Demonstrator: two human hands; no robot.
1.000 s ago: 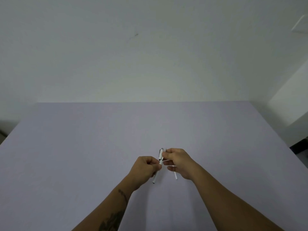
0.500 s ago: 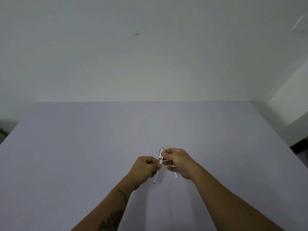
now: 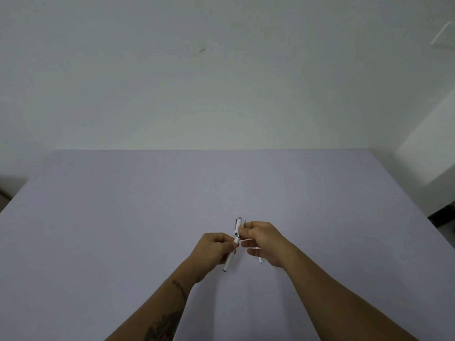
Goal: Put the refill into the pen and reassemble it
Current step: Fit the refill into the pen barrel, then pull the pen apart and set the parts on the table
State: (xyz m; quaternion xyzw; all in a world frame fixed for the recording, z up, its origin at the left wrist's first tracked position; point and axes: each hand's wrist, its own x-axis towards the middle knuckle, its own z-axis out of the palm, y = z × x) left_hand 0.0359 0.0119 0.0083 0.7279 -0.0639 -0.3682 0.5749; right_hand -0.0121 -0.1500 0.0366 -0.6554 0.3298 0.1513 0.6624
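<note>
My left hand (image 3: pixel 213 249) grips the white pen barrel (image 3: pixel 229 260), which slants from the lower left up toward the right. My right hand (image 3: pixel 263 238) pinches the pen's upper part with the clip (image 3: pixel 237 225) at the joint with the barrel. A thin white refill (image 3: pixel 259 257) runs through the lower fingers of my right hand, and its end pokes out below the palm. Both hands hover close together just above the lavender table (image 3: pixel 147 217). The joint between the two pen parts is partly hidden by my fingertips.
The lavender table stretches to a far edge against a plain white wall (image 3: pixel 221 82). Its right edge drops off toward a dark floor strip (image 3: pixel 443 215) and a white panel.
Almost nothing differs; both hands stay at the pen's joint, with only slight finger motion of my right hand on the upper part.
</note>
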